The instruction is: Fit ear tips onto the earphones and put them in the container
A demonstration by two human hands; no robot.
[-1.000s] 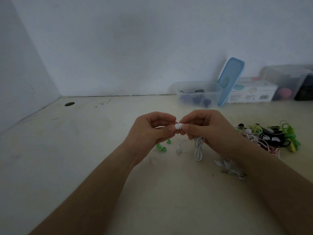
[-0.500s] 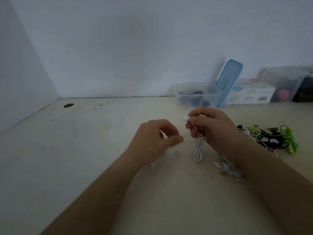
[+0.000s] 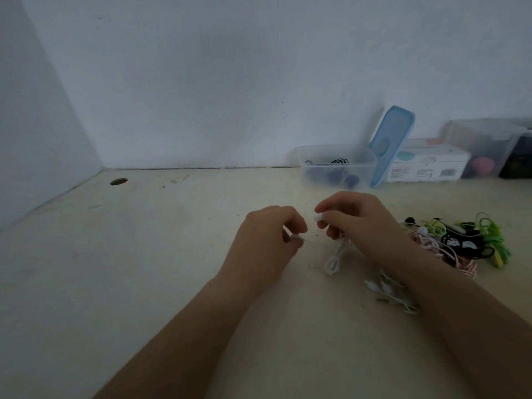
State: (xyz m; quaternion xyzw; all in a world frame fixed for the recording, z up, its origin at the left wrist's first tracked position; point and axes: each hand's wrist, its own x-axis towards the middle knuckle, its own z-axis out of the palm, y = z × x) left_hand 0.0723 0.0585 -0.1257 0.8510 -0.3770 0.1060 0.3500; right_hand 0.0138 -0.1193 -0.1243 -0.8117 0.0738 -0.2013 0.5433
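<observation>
My right hand (image 3: 359,223) pinches a white earbud (image 3: 317,218) at its fingertips, and the white earphone cable (image 3: 334,260) hangs from it in a coiled bundle onto the table. My left hand (image 3: 267,240) is a little to the left, its thumb and forefinger pinched on a small white piece with a thin white wire running toward the bundle; I cannot tell whether it is the second bud or an ear tip. The clear container (image 3: 336,168) stands at the back with dark earphones inside.
A blue lid (image 3: 391,142) leans against the container. A white box (image 3: 426,162) and clear bins (image 3: 489,145) line the wall at the right. Tangled green, black and pink earphones (image 3: 460,240) lie right of my hands; white ones (image 3: 388,292) lie under my right wrist. A hole (image 3: 118,182) is at back left.
My hands were joined at the white earbud; they have parted. The right hand lifted away with the bud, and the left hand dropped lower and pinched something small near the table.
</observation>
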